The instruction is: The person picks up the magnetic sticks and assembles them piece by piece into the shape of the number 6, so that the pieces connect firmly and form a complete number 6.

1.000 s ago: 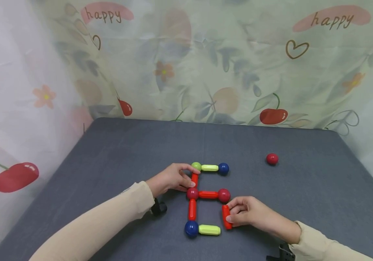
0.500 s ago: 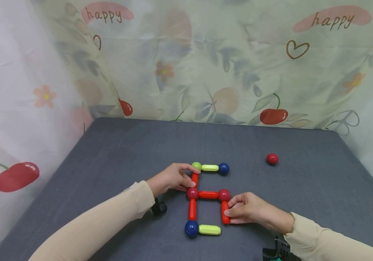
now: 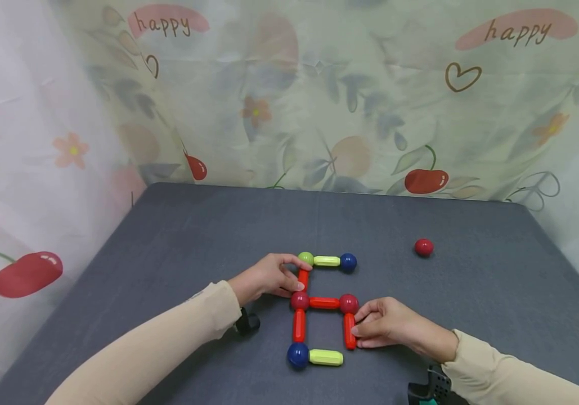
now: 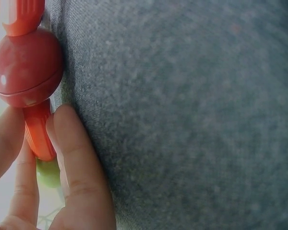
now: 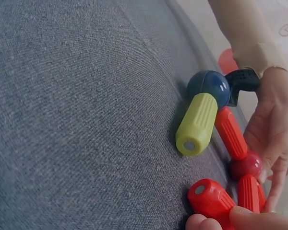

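A flat figure of rods and balls lies on the grey table (image 3: 193, 236). My left hand (image 3: 295, 273) pinches the upper red rod (image 3: 303, 278) (image 4: 38, 134) between the green ball (image 3: 306, 258) and the left red ball (image 3: 299, 300) (image 4: 26, 67). My right hand (image 3: 359, 331) grips the lower right red rod (image 3: 350, 332) (image 5: 211, 199), whose top end meets the right red ball (image 3: 348, 304). A horizontal red rod (image 3: 324, 302) joins the two red balls. Below, a blue ball (image 3: 297, 355) (image 5: 209, 86) carries a yellow-green rod (image 3: 326, 357) (image 5: 197, 124).
A loose red ball (image 3: 423, 247) lies on the table to the right, apart from the figure. The top row ends in a second blue ball (image 3: 348, 262). A printed curtain (image 3: 319, 101) hangs behind the table and on the left side.
My right hand has slid the lower right red rod slightly up and left, so it stands straighter under the right red ball. The left hand has stayed put.
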The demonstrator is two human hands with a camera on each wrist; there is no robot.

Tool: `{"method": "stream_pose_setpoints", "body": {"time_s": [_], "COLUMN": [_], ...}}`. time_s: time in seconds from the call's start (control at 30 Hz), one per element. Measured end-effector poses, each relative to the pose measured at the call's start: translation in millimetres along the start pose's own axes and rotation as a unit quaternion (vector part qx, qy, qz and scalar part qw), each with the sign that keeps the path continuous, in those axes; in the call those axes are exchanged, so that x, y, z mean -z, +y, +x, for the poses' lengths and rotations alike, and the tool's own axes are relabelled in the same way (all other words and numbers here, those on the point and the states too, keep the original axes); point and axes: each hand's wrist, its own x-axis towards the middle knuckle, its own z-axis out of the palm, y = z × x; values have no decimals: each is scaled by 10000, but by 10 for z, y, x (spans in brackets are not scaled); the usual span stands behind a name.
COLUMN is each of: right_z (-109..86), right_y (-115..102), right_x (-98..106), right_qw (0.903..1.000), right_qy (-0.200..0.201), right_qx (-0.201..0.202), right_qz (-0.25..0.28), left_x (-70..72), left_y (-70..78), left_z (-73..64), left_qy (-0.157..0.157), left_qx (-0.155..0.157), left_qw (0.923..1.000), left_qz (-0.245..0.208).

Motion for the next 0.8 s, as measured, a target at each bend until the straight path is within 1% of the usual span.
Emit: {"method": "stream_pose_setpoints", "body": {"time_s": [0.33,0.53,0.7,0.8], "right_z": [7,10,17,15], "right_y": [16,22,24,23], "right_x": [18,25,30,31], "right_qw": [10000,9999,9999,9999], "right_qy": [-33,-82,-80,-68], "right_qx": [23,40,22,9], "right_qz": [72,108,92,76], "left_x": [-9,26,50,40], "left_y": [-21,-64,-85,-88], "left_z": [11,-1,-112,-202], "left_qy": [14,-140,-303,-320], "left_qx": [-78,-187,-369,-476], "left_qw": [10000,9997,9985,9977], "left_qz": [-19,85,250,359]}}
